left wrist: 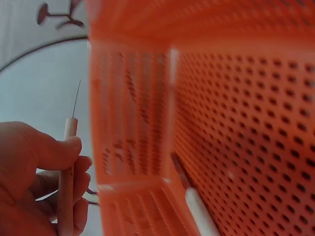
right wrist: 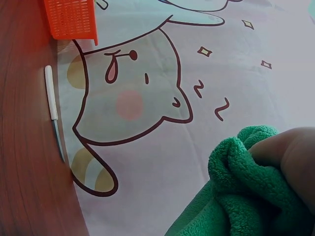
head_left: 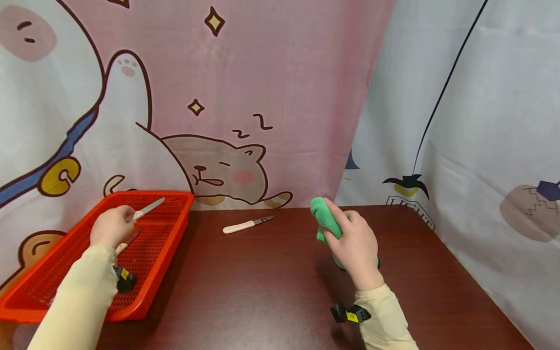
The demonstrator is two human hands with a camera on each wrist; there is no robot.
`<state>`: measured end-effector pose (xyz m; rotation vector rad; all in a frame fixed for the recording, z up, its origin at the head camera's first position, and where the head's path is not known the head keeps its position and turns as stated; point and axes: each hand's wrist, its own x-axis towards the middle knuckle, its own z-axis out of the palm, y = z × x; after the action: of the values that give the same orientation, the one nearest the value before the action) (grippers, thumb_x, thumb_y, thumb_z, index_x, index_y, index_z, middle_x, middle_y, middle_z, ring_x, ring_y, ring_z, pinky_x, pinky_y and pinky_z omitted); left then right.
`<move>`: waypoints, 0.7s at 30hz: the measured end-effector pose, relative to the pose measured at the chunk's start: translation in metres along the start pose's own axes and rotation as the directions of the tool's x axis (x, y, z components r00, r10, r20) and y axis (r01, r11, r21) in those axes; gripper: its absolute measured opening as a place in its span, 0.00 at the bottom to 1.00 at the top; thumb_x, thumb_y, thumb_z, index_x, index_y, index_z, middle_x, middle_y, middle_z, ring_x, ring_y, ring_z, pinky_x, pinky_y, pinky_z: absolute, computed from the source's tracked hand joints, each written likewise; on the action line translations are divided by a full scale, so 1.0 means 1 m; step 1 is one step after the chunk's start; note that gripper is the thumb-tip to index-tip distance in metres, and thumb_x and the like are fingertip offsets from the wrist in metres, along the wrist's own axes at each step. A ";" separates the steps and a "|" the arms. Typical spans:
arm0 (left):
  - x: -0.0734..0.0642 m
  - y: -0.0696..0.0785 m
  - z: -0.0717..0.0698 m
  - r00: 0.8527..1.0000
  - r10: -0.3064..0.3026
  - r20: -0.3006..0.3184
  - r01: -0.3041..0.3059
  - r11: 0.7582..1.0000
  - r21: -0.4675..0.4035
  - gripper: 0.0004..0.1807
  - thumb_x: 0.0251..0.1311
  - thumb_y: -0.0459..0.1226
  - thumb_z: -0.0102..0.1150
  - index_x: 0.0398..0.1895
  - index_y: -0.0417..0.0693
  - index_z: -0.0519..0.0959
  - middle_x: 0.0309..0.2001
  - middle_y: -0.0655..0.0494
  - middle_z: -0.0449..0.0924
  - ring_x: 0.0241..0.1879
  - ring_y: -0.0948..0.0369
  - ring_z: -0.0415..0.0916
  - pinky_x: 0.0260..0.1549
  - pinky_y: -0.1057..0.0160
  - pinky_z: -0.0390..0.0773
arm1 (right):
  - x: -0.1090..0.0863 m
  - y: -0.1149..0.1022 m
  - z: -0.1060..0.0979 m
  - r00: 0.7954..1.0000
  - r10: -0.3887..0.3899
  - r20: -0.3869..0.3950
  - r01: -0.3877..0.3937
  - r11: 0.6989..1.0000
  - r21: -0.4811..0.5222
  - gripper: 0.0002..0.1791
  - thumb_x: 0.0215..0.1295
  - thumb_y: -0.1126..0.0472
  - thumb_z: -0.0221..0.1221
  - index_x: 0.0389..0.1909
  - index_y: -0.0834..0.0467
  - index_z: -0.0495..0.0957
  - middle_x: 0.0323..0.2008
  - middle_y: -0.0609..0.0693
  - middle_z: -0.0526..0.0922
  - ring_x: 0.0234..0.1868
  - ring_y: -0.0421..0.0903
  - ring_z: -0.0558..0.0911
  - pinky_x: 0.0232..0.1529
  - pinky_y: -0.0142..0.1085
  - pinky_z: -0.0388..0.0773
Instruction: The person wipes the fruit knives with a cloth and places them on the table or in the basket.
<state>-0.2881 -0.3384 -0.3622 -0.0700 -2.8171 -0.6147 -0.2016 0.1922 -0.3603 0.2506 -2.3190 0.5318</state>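
My left hand (head_left: 113, 227) pinches a knife (left wrist: 69, 147) by its pale handle, above the red plastic basket (head_left: 175, 243). In the head view its blade points up and to the right. A second knife (left wrist: 199, 209) with a white handle lies on the basket's floor, partly hidden by my left hand in the head view. My right hand (head_left: 356, 243) grips a bunched green cloth (right wrist: 246, 191) over the right part of the table. Another white-handled knife (head_left: 239, 227) lies on the table near the back edge, between the two hands.
The dark wooden table (head_left: 245, 287) stretches between the basket and the right side. A printed cloth curtain (head_left: 280, 87) hangs close behind the table's back edge, and a white one (head_left: 490, 146) hangs along the right.
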 end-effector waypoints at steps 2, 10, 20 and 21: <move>-0.001 -0.006 0.002 0.999 -0.022 0.034 0.022 1.000 0.006 0.10 0.62 0.30 0.58 0.43 0.32 0.78 0.39 0.33 0.80 0.34 0.41 0.76 0.34 0.40 0.73 | 0.000 0.000 0.000 1.000 0.000 0.004 0.000 1.000 0.000 0.37 0.54 0.59 0.70 0.68 0.43 0.72 0.40 0.59 0.78 0.38 0.56 0.79 0.31 0.50 0.76; -0.001 -0.025 0.008 0.982 -0.090 0.166 0.086 0.996 0.032 0.13 0.57 0.34 0.62 0.42 0.33 0.78 0.38 0.34 0.80 0.33 0.44 0.75 0.31 0.46 0.73 | 0.000 -0.001 0.001 1.000 -0.010 0.012 0.010 1.000 0.004 0.37 0.54 0.59 0.70 0.68 0.45 0.73 0.40 0.59 0.78 0.38 0.56 0.79 0.31 0.51 0.76; 0.004 -0.029 0.019 0.942 -0.116 0.315 0.114 0.993 0.025 0.17 0.61 0.39 0.64 0.43 0.32 0.79 0.38 0.36 0.79 0.33 0.47 0.72 0.30 0.50 0.74 | -0.001 -0.002 0.002 1.000 -0.012 0.015 0.012 1.000 0.002 0.38 0.53 0.61 0.71 0.68 0.45 0.73 0.40 0.58 0.78 0.39 0.56 0.79 0.32 0.51 0.76; 0.005 -0.029 0.020 0.939 -0.117 0.324 0.114 0.993 0.027 0.18 0.61 0.39 0.65 0.44 0.31 0.79 0.39 0.35 0.79 0.33 0.47 0.72 0.31 0.50 0.75 | -0.001 -0.002 0.002 1.000 -0.013 0.014 0.013 1.000 0.003 0.38 0.53 0.62 0.71 0.68 0.45 0.73 0.40 0.58 0.78 0.39 0.56 0.79 0.32 0.51 0.76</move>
<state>-0.3003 -0.3566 -0.3902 -0.0038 -3.1618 -0.6721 -0.2012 0.1895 -0.3618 0.2716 -2.3289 0.5287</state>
